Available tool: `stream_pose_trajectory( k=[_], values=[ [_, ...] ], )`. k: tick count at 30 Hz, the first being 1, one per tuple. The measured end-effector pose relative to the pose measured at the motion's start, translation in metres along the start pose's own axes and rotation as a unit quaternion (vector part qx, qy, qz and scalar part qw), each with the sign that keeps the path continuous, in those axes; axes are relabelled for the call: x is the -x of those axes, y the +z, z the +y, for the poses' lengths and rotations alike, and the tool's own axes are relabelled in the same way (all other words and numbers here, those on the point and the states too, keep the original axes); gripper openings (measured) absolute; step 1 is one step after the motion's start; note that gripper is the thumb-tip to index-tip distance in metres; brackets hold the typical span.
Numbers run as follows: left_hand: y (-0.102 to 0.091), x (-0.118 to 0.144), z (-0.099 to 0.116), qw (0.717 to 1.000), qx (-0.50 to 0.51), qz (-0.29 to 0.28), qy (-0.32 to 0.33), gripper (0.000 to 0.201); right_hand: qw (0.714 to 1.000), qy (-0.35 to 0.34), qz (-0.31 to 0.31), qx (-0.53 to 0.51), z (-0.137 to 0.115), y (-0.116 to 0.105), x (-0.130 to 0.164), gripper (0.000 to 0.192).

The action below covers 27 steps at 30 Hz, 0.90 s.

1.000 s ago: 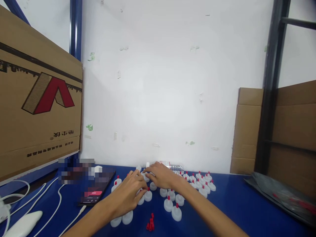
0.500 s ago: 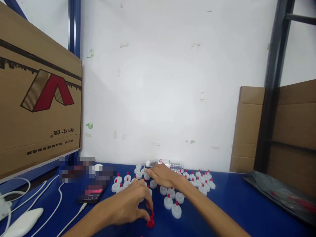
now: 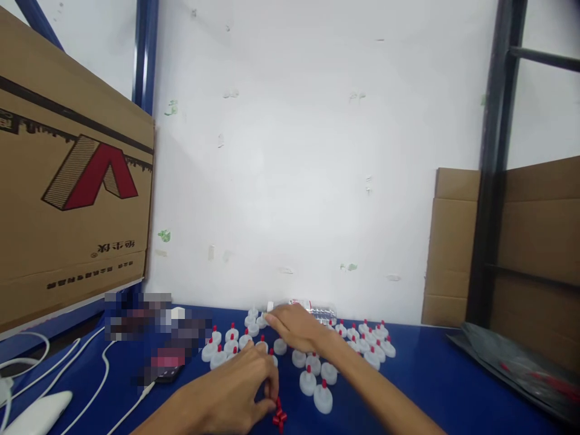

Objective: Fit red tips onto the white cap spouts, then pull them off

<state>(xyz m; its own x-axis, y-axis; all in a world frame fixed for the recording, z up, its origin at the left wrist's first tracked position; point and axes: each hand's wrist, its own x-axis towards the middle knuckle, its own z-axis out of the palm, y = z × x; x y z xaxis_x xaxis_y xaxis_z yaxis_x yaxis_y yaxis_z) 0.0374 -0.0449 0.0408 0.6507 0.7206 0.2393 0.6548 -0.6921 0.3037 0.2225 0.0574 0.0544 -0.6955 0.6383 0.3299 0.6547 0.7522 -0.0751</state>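
Observation:
My left hand [image 3: 247, 386] is low in the middle. Its thumb and forefinger pinch together at the edge of a small bunch of red tip caps [image 3: 280, 418], apparently on one of them. My right hand [image 3: 296, 326] reaches farther back, its fingertips closed at a translucent nozzle cap [image 3: 261, 321] that has no red tip; the hand partly hides the grip. Several translucent nozzle caps with red tips stand left of my hands, such as one nozzle cap [image 3: 218, 357]. More stand on the right, among them a front nozzle cap [image 3: 323, 399].
A clear plastic bottle [image 3: 322, 313] lies by the wall behind my right hand. On the left are a phone [image 3: 167, 373], white cables [image 3: 106, 368] and a large carton [image 3: 90, 241]. A grey plastic bag [image 3: 512, 368] lies at the right on the blue table [image 3: 408, 386].
My left hand's thumb and forefinger have drawn closer together at the red tip caps. My right hand stays over the back nozzle caps. The whole view has shifted slightly.

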Motion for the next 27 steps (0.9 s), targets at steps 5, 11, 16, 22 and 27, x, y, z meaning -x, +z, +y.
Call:
stream_pose_trajectory(
  k=[5,11,16,22,27],
  values=[
    [-0.004,-0.004,-0.001,0.991,-0.022,0.129,-0.026,0.010,0.994,0.033,0.107,-0.003,0.009,-0.039,0.005,0.043],
    [-0.006,-0.017,-0.018,0.972,-0.023,0.214,-0.089,0.018,0.984,0.049,0.172,0.020,0.029,-0.064,0.014,0.026],
    [0.000,-0.017,-0.031,0.967,-0.007,0.229,-0.112,0.019,0.988,0.051,0.142,0.023,0.048,-0.070,0.035,0.030],
    [0.005,-0.016,-0.032,0.946,0.006,0.319,-0.062,0.019,0.986,0.012,0.148,0.076,0.068,-0.053,0.124,0.034],
    [0.028,0.006,-0.039,0.936,-0.073,0.342,-0.047,0.043,0.953,0.008,0.295,0.067,0.106,0.000,0.187,0.026]
  ],
)
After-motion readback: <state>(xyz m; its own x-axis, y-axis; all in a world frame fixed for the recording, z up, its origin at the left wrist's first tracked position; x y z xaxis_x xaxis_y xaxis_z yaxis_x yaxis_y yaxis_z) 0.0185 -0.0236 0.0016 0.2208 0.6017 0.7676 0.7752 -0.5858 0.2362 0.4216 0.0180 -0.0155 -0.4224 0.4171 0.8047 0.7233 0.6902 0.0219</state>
